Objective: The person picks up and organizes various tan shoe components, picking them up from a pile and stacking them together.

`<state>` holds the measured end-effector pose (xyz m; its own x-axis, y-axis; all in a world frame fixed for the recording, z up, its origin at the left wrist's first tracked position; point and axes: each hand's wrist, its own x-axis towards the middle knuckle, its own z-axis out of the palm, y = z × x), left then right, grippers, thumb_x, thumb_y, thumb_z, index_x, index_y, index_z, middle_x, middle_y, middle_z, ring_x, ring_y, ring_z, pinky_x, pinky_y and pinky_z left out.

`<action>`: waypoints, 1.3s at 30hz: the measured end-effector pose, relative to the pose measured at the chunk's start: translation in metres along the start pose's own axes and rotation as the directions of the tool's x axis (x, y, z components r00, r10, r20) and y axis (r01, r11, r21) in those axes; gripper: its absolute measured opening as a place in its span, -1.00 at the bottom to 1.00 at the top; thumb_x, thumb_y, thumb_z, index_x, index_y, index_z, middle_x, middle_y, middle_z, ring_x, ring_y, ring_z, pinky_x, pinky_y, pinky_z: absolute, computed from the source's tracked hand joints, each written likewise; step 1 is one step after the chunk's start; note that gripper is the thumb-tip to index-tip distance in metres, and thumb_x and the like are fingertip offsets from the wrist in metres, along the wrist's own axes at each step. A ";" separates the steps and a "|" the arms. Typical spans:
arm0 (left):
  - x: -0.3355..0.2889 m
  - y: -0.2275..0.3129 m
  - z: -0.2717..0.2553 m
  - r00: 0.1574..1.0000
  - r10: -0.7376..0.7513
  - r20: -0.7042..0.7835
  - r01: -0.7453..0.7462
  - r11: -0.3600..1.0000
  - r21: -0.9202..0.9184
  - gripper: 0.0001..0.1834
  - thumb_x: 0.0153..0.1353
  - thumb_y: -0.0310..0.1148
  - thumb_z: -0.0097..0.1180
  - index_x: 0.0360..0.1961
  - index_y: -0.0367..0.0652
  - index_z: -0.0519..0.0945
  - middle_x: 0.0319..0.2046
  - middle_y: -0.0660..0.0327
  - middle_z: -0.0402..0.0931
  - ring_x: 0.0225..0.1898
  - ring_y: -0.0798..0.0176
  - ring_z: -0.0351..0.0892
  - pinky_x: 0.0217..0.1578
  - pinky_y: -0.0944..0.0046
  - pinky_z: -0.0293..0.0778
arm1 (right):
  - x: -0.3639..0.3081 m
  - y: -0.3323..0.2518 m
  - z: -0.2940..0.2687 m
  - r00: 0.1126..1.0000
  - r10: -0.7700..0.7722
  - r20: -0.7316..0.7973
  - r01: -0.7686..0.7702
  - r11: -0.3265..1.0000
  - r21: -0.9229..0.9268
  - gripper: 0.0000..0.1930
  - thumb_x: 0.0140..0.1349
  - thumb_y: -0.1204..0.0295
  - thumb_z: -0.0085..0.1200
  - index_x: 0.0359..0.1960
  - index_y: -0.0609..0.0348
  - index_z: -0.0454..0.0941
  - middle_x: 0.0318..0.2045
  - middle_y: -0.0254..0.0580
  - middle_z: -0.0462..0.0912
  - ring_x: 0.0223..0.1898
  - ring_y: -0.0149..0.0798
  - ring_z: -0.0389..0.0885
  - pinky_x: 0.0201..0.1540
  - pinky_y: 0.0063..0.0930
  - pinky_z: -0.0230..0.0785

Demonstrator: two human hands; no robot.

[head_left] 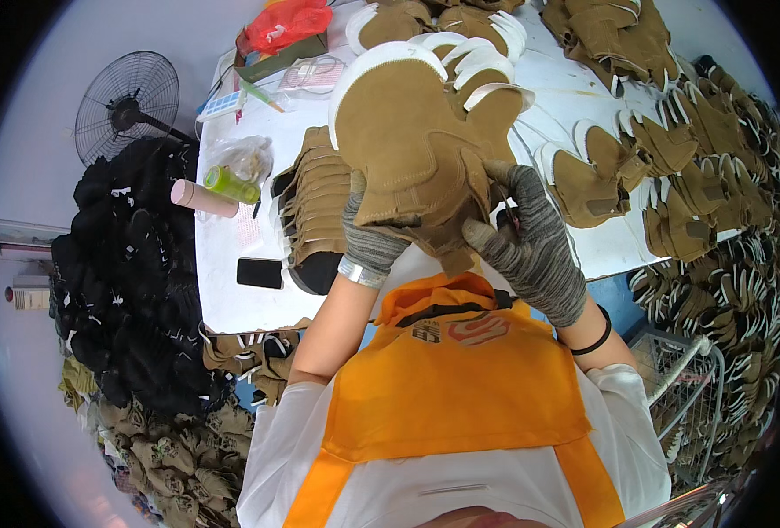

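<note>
A brown boot upper [399,132] with a white stitched rim around its toe end is raised in front of me, over the near part of the white table. My left hand [372,239], in a grey knitted glove, closes on its lower left edge; most of those fingers are hidden behind the upper. On the lower right, my right hand [535,251], gloved alike, grips the upper's edge between thumb and fingers. Something small and dark shows inside the right hand's grip, too unclear to name. Left of the upper lies a row of stacked brown pieces [315,194].
On the white table [240,312] lie a phone [260,273], a pink bottle [203,199] and a green bottle [231,186]. More uppers [583,189] cover its right side. Black pieces [135,290] are heaped left, beneath a fan [126,114]. A wire cart [693,396] stands right.
</note>
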<state>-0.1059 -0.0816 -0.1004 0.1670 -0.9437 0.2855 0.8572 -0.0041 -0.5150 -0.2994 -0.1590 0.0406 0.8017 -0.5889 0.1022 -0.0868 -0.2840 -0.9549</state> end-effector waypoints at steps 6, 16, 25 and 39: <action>-0.004 -0.021 0.028 0.964 0.256 -0.075 -0.050 0.452 0.891 -0.20 0.15 0.06 0.10 0.28 -0.15 0.12 0.22 0.04 0.20 0.21 0.00 0.26 0.18 -0.06 0.29 | 0.015 0.031 -0.014 0.968 -0.212 -0.136 0.162 0.937 -0.309 -0.50 0.04 0.46 0.22 0.03 0.23 0.32 -0.12 -0.22 0.42 -0.11 -0.37 0.43 -0.09 -0.53 0.38; -0.026 -0.042 0.018 0.924 0.380 -0.038 0.060 -0.047 0.997 -0.12 0.05 0.08 0.23 0.24 -0.20 0.14 0.11 0.09 0.30 0.14 0.15 0.34 0.11 0.14 0.38 | 0.035 0.088 -0.038 0.966 -0.071 -0.250 -0.060 0.876 -0.479 -0.80 0.01 0.50 0.12 -0.28 0.22 0.53 -0.44 -0.05 0.59 -0.39 -0.17 0.56 -0.27 -0.43 0.42; -0.022 -0.032 0.031 0.931 0.360 -0.061 0.023 0.110 0.994 -0.06 -0.07 0.09 0.33 0.22 -0.19 0.20 0.09 0.09 0.33 0.12 0.11 0.37 0.08 0.13 0.41 | 0.019 0.052 -0.040 1.000 -0.021 -0.001 0.019 0.908 -0.418 -0.66 -0.02 0.50 0.20 -0.15 0.25 0.52 -0.30 0.02 0.62 -0.26 -0.06 0.61 -0.17 -0.39 0.44; -0.014 0.003 0.038 0.934 0.354 0.055 -0.070 0.029 0.997 -0.19 -0.08 0.03 0.35 0.14 -0.15 0.34 0.02 0.20 0.42 0.08 0.14 0.40 0.10 0.09 0.38 | 0.024 0.038 -0.011 0.935 -0.226 -0.275 0.208 0.974 -0.091 -0.46 -0.12 0.53 0.34 -0.03 0.18 0.43 -0.14 -0.14 0.58 -0.10 -0.20 0.59 -0.08 -0.44 0.46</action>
<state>-0.0874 -0.0558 -0.0755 0.4862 -0.8643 0.1289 0.4991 0.3957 0.7709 -0.2899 -0.1922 0.0093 0.6067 -0.6941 0.3875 0.0286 -0.4681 -0.8832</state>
